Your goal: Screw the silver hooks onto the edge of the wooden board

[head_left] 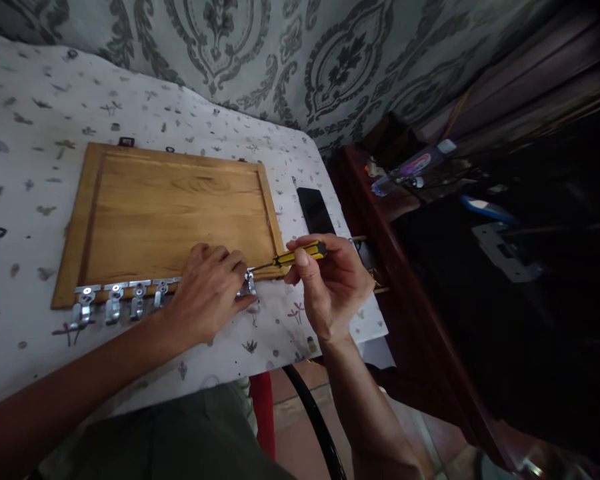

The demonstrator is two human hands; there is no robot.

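Observation:
A framed wooden board lies flat on the table. Along its near edge runs a metal hook rail with several silver hooks hanging over the edge. My left hand rests closed over the right part of the rail, its fingers hiding some hooks and whatever they grip. In my right hand is a yellow and black screwdriver, pinched by the handle. Its shaft points left, and the tip is at the rightmost hook, close to my left fingertips. Whether a screw sits under the tip cannot be made out.
A black phone lies right of the board on the patterned tablecloth. Further right, a plastic bottle lies on a dark red wooden surface. A patterned curtain hangs behind the table. Small black fittings show at the board's far edge.

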